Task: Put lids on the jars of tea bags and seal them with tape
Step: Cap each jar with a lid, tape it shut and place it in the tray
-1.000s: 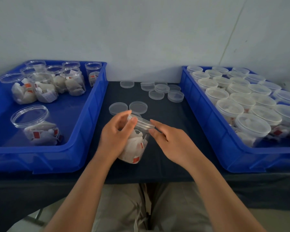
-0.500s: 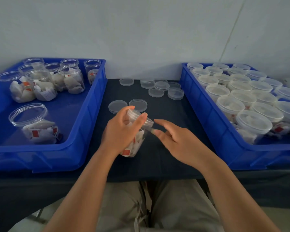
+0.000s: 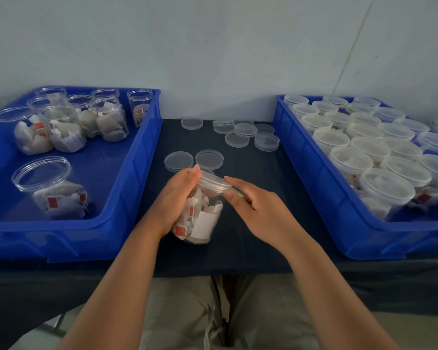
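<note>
At frame centre my left hand (image 3: pixel 175 200) still grips the clear plastic jar of tea bags (image 3: pixel 202 223), now tilted further right. My right hand's (image 3: pixel 261 210) fingers (image 3: pixel 234 181) pinch the rim of its translucent round lid (image 3: pixel 213 183), probably seating it.

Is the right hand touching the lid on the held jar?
Touching. The head view shows the fingertips of the right hand pinching the rim of the lid, while the left hand grips the jar.

I note a table covered in dark navy cloth (image 3: pixel 258 243). A blue rectangular plastic crate (image 3: pixel 142 157) sits at its left end, and a second matching blue crate (image 3: pixel 314 188) at its right. Between them on the cloth lie two round clear plastic lids (image 3: pixel 178 160) side by side. A looser cluster of clear lids (image 3: pixel 240 131) lies nearer the wall.
</note>
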